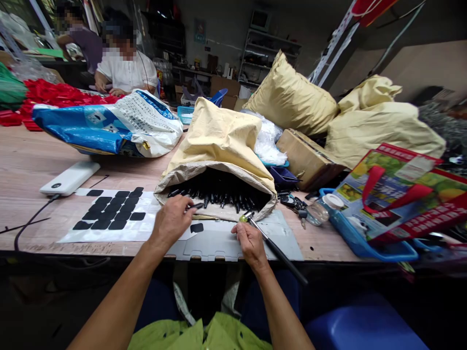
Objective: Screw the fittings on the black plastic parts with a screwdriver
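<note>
My left hand [173, 216] is closed on a slim black pen-like piece [195, 206] in front of the open cloth sack [219, 131]. Many similar black pieces [222, 198] lie inside the sack's mouth. My right hand [250, 243] has its thumb and fingertips drawn together; whatever is between them is too small to make out. Close beside it lies a hammer [279, 250] with a yellow-green head end, its dark handle sticking out past the table edge. Under both hands is a grey board [219, 245] with one black rounded patch [197, 228] on it.
To the left, a white sheet [149, 214] carries rows of black patches, near a white power bank [70, 179] with a cable. A blue-and-white bag [109, 126] stands behind. Rightward are keys [302, 216], a jar [321, 209] and a blue basket [365, 243]. Two people sit beyond.
</note>
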The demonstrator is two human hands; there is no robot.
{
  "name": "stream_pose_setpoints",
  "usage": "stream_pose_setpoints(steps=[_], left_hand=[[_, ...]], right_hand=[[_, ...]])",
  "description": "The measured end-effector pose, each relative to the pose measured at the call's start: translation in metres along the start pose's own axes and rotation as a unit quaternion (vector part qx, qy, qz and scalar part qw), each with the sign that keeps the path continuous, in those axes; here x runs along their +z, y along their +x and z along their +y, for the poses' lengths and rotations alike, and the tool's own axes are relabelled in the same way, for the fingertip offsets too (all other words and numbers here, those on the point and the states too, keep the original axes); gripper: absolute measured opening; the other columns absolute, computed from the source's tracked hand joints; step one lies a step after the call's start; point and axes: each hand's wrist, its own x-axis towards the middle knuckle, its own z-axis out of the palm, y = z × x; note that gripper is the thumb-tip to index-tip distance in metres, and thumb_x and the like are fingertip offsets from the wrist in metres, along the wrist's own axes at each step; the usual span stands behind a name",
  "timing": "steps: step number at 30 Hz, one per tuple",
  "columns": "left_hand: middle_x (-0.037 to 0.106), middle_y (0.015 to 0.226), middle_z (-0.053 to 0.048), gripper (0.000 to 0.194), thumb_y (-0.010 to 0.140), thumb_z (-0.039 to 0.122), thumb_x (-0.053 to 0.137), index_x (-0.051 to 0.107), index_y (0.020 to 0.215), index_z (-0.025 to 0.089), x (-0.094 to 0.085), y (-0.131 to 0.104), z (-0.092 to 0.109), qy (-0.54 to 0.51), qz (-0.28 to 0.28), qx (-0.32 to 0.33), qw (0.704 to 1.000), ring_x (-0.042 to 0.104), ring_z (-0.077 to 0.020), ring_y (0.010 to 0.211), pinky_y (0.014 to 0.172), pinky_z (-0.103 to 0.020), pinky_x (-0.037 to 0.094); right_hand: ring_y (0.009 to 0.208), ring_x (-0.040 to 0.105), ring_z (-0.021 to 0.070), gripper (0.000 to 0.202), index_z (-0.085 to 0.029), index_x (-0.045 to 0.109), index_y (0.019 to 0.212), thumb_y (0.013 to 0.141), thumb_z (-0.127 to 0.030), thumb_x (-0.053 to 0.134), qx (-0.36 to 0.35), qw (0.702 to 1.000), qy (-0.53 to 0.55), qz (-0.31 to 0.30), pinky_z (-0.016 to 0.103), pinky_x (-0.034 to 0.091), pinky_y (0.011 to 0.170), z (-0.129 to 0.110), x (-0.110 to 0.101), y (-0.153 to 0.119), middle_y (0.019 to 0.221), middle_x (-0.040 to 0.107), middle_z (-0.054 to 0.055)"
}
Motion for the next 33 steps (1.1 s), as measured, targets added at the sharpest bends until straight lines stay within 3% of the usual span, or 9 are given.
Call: stream_pose_setpoints(steps=[4,7,14,18,20,22,25,28,33], left_hand=[[0.070,0.094,-0.003,0.012,0.089,0.030,0.064,0.070,0.095,0.022,0.033,-0.011,0.019,-0.151,-0.073,0.046,0.985,0.063,-0.0204,0.093,0.084,-0.032,0.048],[0.070,0.095,-0.004,0.013,0.087,0.028,0.066,0.071,0.097,0.021,0.052,-0.014,0.026,-0.150,-0.090,0.057,0.983,0.062,-0.0223,0.095,0.085,-0.034,0.047],[0.070,0.092,-0.004,0.020,0.076,0.027,0.077,0.074,0.095,0.022,0.047,-0.012,0.039,-0.094,-0.113,0.086,0.985,0.059,-0.0240,0.093,0.084,-0.034,0.044],[0.069,0.090,-0.003,0.020,0.076,0.033,0.077,0.074,0.094,0.023,0.055,-0.011,0.037,-0.088,-0.090,0.085,0.988,0.056,-0.0241,0.091,0.085,-0.036,0.042],[0.068,0.089,-0.002,0.021,0.077,0.034,0.077,0.074,0.095,0.024,0.060,-0.011,0.033,-0.100,-0.087,0.090,0.987,0.056,-0.0238,0.091,0.085,-0.036,0.041],[0.068,0.087,-0.002,0.021,0.076,0.032,0.078,0.074,0.095,0.025,0.063,-0.011,0.030,-0.110,-0.092,0.096,0.985,0.055,-0.0233,0.091,0.085,-0.036,0.040],[0.068,0.087,-0.001,0.020,0.075,0.032,0.078,0.074,0.094,0.026,0.064,-0.010,0.027,-0.116,-0.096,0.102,0.983,0.055,-0.0233,0.092,0.085,-0.036,0.039],[0.069,0.088,-0.001,0.019,0.077,0.033,0.078,0.075,0.095,0.027,0.064,-0.011,0.026,-0.121,-0.099,0.111,0.981,0.054,-0.0233,0.092,0.087,-0.037,0.038],[0.072,0.091,0.000,0.020,0.077,0.033,0.080,0.075,0.095,0.026,0.065,-0.012,0.026,-0.143,-0.092,0.107,0.980,0.055,-0.0227,0.093,0.087,-0.036,0.039]], right_hand=[[0.065,0.057,0.0160,0.045,-0.020,0.068,0.077,0.103,-0.044,0.040,-0.002,1.000,-0.004,0.007,0.027,0.043,0.063,-0.002,0.000,0.000,0.067,0.060,0.001],[0.065,0.057,0.0161,0.045,-0.020,0.069,0.077,0.103,-0.044,0.041,-0.002,1.000,0.000,0.009,0.027,0.043,0.063,-0.001,-0.001,-0.001,0.067,0.060,0.001],[0.066,0.058,0.0166,0.043,-0.020,0.069,0.078,0.103,-0.041,0.041,0.001,1.000,0.005,0.016,0.028,0.044,0.064,0.000,0.000,-0.002,0.069,0.061,0.002],[0.074,0.057,0.0199,0.032,-0.021,0.066,0.082,0.101,-0.035,0.045,-0.021,0.987,-0.065,0.142,0.033,0.045,0.075,-0.001,-0.005,-0.012,0.075,0.063,0.004],[0.083,0.056,0.0237,0.021,-0.021,0.066,0.089,0.098,-0.033,0.051,-0.018,0.961,-0.156,0.228,0.038,0.042,0.082,0.001,-0.013,-0.019,0.083,0.064,0.007],[0.091,0.054,0.0281,0.018,-0.020,0.068,0.101,0.093,-0.033,0.058,0.015,0.933,-0.251,0.259,0.042,0.039,0.084,0.005,-0.025,-0.023,0.095,0.066,0.012],[0.092,0.052,0.0299,0.023,-0.021,0.068,0.108,0.089,-0.033,0.065,0.074,0.920,-0.339,0.182,0.041,0.036,0.079,0.014,-0.041,-0.026,0.098,0.067,0.012],[0.087,0.053,0.0269,0.010,-0.021,0.068,0.096,0.091,-0.028,0.063,0.082,0.921,-0.369,0.096,0.037,0.036,0.075,0.019,-0.046,-0.028,0.090,0.066,0.009],[0.088,0.061,0.0228,0.018,-0.020,0.066,0.099,0.100,-0.030,0.051,0.043,0.960,-0.255,0.109,0.034,0.045,0.078,0.001,-0.035,-0.032,0.094,0.066,0.008]])
